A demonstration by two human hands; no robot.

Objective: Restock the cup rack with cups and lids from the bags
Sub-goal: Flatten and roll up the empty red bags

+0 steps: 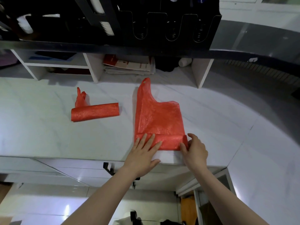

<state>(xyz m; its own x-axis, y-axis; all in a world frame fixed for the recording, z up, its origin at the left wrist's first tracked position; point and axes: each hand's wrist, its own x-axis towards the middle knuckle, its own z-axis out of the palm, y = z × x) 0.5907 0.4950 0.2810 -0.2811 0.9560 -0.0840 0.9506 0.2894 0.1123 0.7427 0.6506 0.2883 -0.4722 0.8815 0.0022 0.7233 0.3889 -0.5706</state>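
Cool, even light, glare spots on the glossy tiles (pixel 79 175) below, edges bowed, dark rack (pixel 146 21) blurred.

A thin red plastic carrier bag (pixel 159 120) lies flat on the white counter (pixel 48 135), one handle pointing away, its near edge rolled into a narrow band. The left hand (pixel 144 153) presses the band and the right hand (pixel 194 151) pinches its end. Well to its left lies a second red plastic bag (pixel 95 112) — rolled into a tube. Higher up is the black slotted cup rack (pixel 162 21) — blurred white stacks (pixel 106 28) in its left slots.
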